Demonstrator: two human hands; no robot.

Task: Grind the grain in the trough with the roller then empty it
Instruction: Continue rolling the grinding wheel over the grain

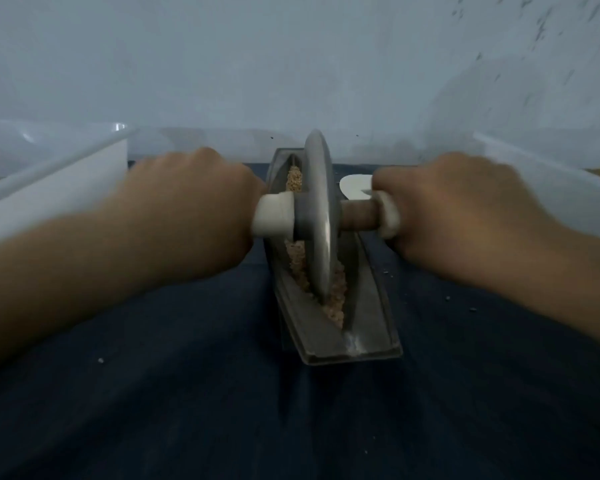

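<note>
The left hand (194, 209) and right hand (454, 209) are each gripping an axle handle (274, 213), one per side, balancing the roller disc (319, 216) upright. It's standing in the middle of the trough (361, 327), pressing into the grain (336, 299) lying along the groove.

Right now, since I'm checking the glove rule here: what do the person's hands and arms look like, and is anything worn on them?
Both are bare. The left hand and right hand have no gloves, and the left forearm and right forearm show no sleeve up to the picture's edge. No watch or band shows at either wrist. Motion blur would hide any ring.
</note>
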